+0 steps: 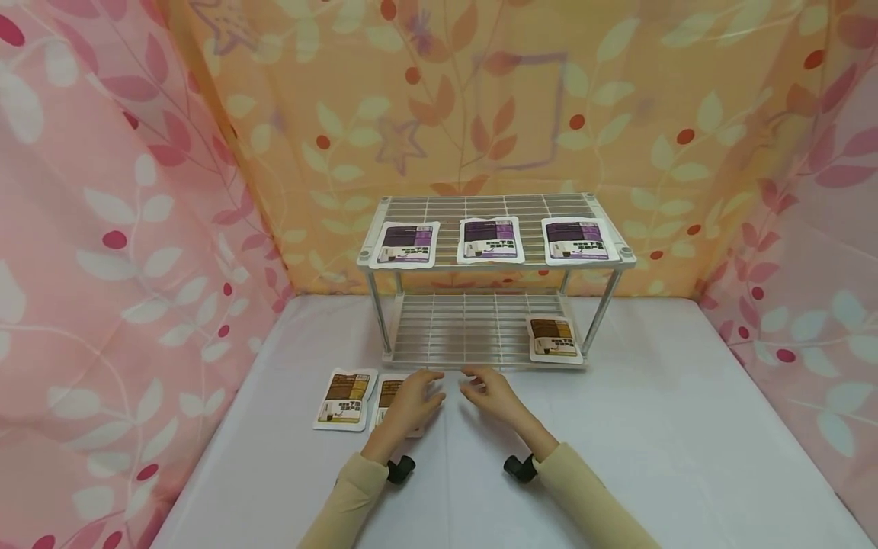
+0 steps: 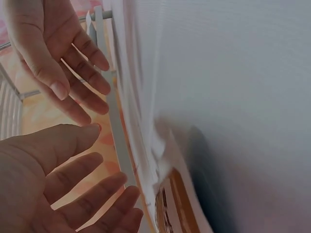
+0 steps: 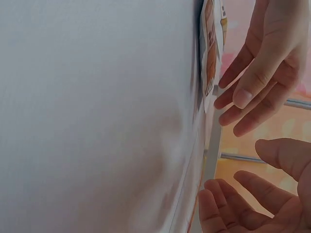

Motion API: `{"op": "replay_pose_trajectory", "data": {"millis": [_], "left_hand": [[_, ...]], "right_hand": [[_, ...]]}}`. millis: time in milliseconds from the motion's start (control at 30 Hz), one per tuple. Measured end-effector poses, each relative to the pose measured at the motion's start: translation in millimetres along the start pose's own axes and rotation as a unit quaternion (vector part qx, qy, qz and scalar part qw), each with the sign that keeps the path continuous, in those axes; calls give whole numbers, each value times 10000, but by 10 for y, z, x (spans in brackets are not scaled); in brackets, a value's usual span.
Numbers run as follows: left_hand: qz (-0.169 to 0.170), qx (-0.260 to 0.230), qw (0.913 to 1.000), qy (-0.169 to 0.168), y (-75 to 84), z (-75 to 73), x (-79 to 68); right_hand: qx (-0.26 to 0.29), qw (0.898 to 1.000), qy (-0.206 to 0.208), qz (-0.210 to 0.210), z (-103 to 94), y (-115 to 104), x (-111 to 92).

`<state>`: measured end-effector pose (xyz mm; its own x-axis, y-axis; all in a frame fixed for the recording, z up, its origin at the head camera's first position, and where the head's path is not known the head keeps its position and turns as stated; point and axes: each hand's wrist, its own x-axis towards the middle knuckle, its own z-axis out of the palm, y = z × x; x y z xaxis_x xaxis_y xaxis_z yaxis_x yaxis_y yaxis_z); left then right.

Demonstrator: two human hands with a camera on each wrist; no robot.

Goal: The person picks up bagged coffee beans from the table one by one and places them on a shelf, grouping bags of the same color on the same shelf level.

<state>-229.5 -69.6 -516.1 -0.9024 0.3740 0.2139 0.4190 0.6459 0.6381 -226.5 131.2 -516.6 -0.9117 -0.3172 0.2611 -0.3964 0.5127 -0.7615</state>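
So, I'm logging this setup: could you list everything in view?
rack: 1, silvery, on the table
table: 1, white, under the rack
purple packets: 3, purple-white, upper shelf
brown packet: 1, brown-white, lower shelf, right end
loose brown packets: 2, brown-white, table's left
backdrop: 1, orange-yellow, behind the rack
side hangings: 2, pink, left and right
wrist devices: 2, black, beside the sleeves
sleeves: 2, beige, lower foreground
left hand: 1, bare, before the rack
right hand: 1, bare, likewise

The shelf (image 1: pixel 446 328) stands on the far part of the surface (image 1: pixel 672 412). Three packets (image 1: pixel 490 240) lie left to right along its top tier (image 1: pixel 485 206); another packet (image 1: pixel 554 339) lies at the right end of its lower tier (image 1: pixel 473 335). Two loose packets (image 1: pixel 346 399) lie side by side, nearer and left.
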Motion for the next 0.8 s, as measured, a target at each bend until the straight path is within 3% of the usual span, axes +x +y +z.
{"op": "replay_pose_trajectory", "data": {"millis": [267,500,800], "left_hand": [[60,225,9997,12,-112,-108,-114],[62,290,9993,236,-191,-205,-209],[-347,535,9972,379,-263,-310,-360]], "right_hand": [[160,9994,-254,-147,122,-48,21],[347,9975,-616,19,220,-126,49],[511,9936,-1006,69,348,-219,26]]}}
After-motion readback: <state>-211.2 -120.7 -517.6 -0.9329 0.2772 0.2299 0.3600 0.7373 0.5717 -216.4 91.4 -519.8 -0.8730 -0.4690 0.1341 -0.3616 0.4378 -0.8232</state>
